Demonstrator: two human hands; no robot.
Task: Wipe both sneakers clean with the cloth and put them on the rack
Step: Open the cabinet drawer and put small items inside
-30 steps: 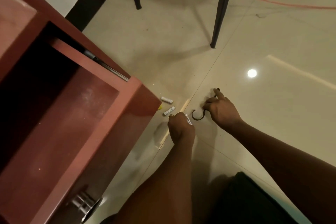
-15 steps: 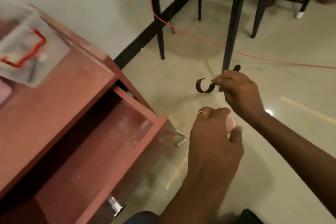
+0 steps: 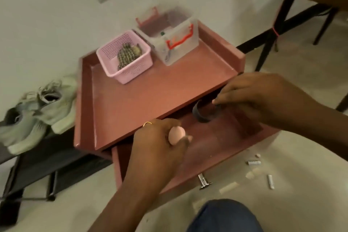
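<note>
Two pale grey-green sneakers (image 3: pixel 47 107) sit side by side on a low black rack (image 3: pixel 37 160) at the left. My left hand (image 3: pixel 160 147) grips a small pink egg-shaped object (image 3: pixel 176 134) over the open drawer (image 3: pixel 216 149) of a red cabinet. My right hand (image 3: pixel 263 98) pinches a dark curved band (image 3: pixel 204 114) above the drawer's back. No plain wiping cloth shows; a patterned fabric (image 3: pixel 127 55) lies in a pink basket.
On the red cabinet top (image 3: pixel 150 96) stand the pink basket (image 3: pixel 124 56) and a clear box with red handles (image 3: pixel 169 36). Small white batteries (image 3: pixel 263 171) lie scattered on the floor at right. Black chair legs (image 3: pixel 273 30) stand behind.
My view swung from the floor up to the cabinet. My right hand lifted the dark band from the floor to over the drawer; my left hand rose holding the pink object.
</note>
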